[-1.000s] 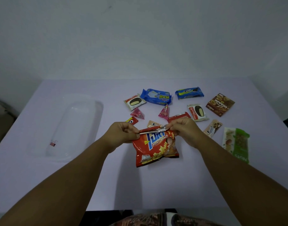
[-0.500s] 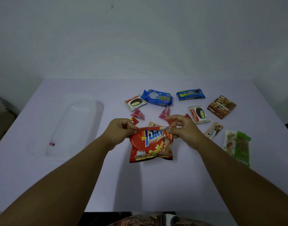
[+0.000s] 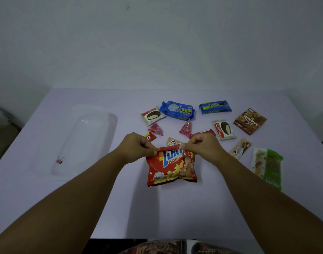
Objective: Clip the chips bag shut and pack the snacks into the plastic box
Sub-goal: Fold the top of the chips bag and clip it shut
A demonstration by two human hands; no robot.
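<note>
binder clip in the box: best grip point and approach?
Take the binder clip by its two wire handles, which stick up from the pink body, probably pinching them from above. It lies inside the clear plastic box, near its close end, so the walls block a sideways reach. Both hands are busy folding the chips bag.

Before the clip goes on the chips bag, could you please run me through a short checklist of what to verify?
1. Bag top folded over: ok. The chips bag shows a rolled red edge along its top.
2. Fold held at both ends: ok. The left hand and right hand each pinch one end.
3. Clip within grasp: not ok. The pink binder clip lies inside the plastic box, away from both hands.
4. A hand free to fetch it: not ok. Both are on the bag.
5. Fold tight enough to stay if one hand lets go: cannot tell.
6. Box free for packing: ok. Only the clip is in it.
</note>
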